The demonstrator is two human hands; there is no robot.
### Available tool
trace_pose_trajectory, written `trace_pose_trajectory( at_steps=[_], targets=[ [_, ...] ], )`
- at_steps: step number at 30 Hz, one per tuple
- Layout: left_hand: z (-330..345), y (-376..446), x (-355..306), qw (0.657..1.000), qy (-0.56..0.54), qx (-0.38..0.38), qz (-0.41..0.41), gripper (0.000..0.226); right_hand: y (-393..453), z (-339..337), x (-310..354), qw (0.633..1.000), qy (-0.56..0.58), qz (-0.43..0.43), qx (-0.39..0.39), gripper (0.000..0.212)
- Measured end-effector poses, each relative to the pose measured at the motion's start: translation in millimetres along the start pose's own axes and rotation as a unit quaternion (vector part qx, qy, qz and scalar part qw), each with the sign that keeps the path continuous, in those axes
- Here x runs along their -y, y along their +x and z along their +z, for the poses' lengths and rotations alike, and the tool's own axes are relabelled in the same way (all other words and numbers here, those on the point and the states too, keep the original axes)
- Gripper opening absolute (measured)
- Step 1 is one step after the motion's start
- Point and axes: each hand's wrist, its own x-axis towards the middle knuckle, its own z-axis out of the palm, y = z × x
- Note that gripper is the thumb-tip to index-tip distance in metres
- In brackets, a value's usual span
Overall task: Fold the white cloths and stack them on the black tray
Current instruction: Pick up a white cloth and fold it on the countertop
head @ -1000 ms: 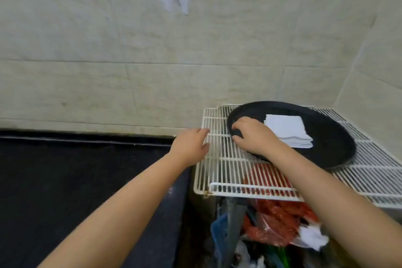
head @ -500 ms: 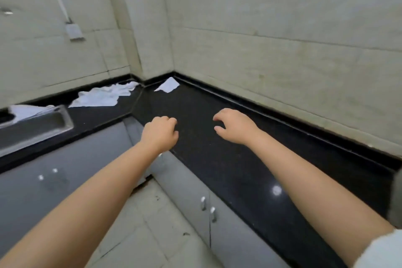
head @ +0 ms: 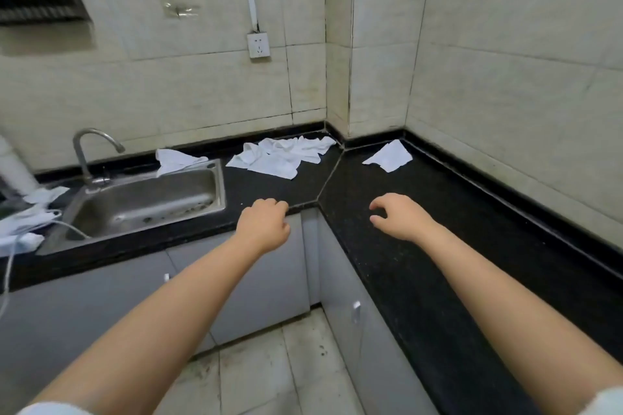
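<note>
Several unfolded white cloths lie on the black countertop (head: 387, 246). A crumpled pile of white cloths (head: 279, 157) sits near the back corner. One single white cloth (head: 389, 156) lies to its right, and another white cloth (head: 175, 160) rests behind the sink. More white cloths (head: 23, 222) lie at the far left. My left hand (head: 264, 226) hovers at the counter's front edge, fingers curled, holding nothing. My right hand (head: 399, 217) hovers over the counter with fingers apart and empty. The black tray is out of view.
A steel sink (head: 145, 202) with a curved tap (head: 89, 152) is set into the counter on the left. Grey cabinet doors (head: 263, 296) stand below. Tiled walls close the corner, with a wall socket (head: 259, 45) above.
My view has swung left, from the wire rack with the black tray to the counter corner and sink. My right hand has left the tray rim; both hands now hover empty.
</note>
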Motion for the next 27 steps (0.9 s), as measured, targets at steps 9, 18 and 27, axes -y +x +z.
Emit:
trace_pose_trajectory(
  at_steps=[9,18,27],
  targets=[
    [8.9,188.8,-1.0,0.998,-0.018,0.015,0.051,0.038,155.9,7.4,-67.9,0.993,0.013,0.104,0.046,0.036],
    [77.4,413.5,-53.1,0.981,-0.012,0.074,0.18,0.035,298.9,47.6,-148.4,0.967,0.039,0.25,0.02,0.028],
    [168.8,588.6,-92.7,0.952,-0.072,0.148,0.26,0.035,450.4,111.1,-194.3,0.93,0.097,0.354,0.01,0.033]
  ],
)
